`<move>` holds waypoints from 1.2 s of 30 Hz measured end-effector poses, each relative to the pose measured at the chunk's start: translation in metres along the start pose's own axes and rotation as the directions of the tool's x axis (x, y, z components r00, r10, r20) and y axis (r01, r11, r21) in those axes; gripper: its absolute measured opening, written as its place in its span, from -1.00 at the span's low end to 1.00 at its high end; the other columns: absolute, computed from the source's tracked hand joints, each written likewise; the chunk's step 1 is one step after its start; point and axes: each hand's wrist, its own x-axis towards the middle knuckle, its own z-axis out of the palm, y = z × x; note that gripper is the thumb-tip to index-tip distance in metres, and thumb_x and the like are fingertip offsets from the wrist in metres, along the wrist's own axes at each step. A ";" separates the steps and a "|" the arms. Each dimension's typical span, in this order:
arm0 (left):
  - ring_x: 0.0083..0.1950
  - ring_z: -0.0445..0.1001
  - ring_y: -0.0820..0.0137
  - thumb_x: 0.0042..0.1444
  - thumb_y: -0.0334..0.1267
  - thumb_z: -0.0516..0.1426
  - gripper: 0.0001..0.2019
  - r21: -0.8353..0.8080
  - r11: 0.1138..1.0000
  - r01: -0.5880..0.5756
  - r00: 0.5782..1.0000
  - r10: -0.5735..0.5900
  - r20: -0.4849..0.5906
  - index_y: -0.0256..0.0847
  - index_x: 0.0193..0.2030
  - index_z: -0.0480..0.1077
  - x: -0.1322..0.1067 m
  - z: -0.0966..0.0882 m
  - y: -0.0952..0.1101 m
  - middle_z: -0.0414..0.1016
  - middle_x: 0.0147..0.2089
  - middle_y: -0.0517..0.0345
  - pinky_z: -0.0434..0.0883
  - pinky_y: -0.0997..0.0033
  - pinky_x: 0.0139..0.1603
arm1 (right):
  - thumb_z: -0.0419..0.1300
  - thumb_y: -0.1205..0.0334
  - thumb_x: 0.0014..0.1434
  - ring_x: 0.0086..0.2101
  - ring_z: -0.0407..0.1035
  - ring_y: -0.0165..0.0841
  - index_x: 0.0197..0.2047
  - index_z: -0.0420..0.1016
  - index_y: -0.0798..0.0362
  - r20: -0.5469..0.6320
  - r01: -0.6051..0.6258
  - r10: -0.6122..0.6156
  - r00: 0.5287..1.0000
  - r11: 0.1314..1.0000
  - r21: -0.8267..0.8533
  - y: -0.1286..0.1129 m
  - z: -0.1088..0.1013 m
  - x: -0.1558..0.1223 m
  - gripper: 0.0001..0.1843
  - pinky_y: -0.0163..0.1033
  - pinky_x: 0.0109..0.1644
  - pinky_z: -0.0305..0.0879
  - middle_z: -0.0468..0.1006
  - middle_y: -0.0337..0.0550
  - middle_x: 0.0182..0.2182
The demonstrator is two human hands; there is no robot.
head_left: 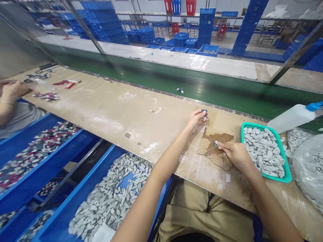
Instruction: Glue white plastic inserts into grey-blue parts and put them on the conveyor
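Observation:
My left hand (pixel 195 121) is closed, pinching a small dark blue and white plastic piece (pixel 204 113) between thumb and fingers above the table. Lower and to the right, my right hand (pixel 235 154) grips a small pale grey piece (pixel 216 144) in its fingertips, over a wet brown patch (pixel 224 137) on a sheet of cardboard (pixel 210 153). Just right of that hand stands a green basket (pixel 287 174) heaped with light grey plastic pieces (pixel 263 151). The exact shape of what each hand holds is partly covered by fingers.
A blue bin (pixel 60 215) of grey pieces sits below the table edge at left. A white bottle (pixel 287 117) leans behind the basket, beside a clear plastic bag (pixel 309 164). One blue-white piece (pixel 180 90) lies on the green belt (pixel 151 79). Another person's hand (pixel 15 90) is far left.

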 end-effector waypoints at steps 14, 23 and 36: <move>-0.35 0.52 0.43 -0.34 -0.36 0.45 -0.66 0.383 0.920 0.085 0.945 -0.197 0.262 -0.36 -0.35 0.54 -0.023 0.023 -0.005 0.59 -0.37 0.05 0.42 0.43 -0.21 | 0.24 -0.01 0.18 -0.33 0.56 -0.24 -0.13 0.69 -0.01 -0.453 -0.084 0.337 0.825 0.866 0.492 -0.010 -0.017 -0.001 -0.67 -0.12 -0.16 0.51 0.68 -0.09 -0.21; -0.34 0.54 0.39 -0.39 -0.43 0.40 -0.69 0.395 0.916 0.063 0.905 -0.220 0.365 -0.32 -0.39 0.55 -0.036 0.043 -0.023 0.61 -0.37 0.08 0.47 0.37 -0.17 | 0.18 0.15 0.24 -0.21 0.55 -0.23 -0.14 0.69 -0.07 -0.545 0.028 0.219 0.809 0.912 0.409 -0.015 -0.019 -0.003 -0.75 -0.09 -0.04 0.50 0.67 -0.12 -0.18; -0.31 0.57 0.38 -0.25 -0.44 0.35 -0.76 0.462 0.885 -0.049 0.934 -0.124 0.336 -0.32 -0.32 0.59 -0.050 0.049 -0.016 0.64 -0.33 0.04 0.49 0.41 -0.16 | 0.01 0.38 0.24 -0.25 0.53 -0.33 -0.08 0.67 -0.07 -0.587 0.104 0.011 0.810 0.981 0.163 -0.019 -0.019 -0.007 -0.58 -0.24 -0.16 0.47 0.65 -0.15 -0.24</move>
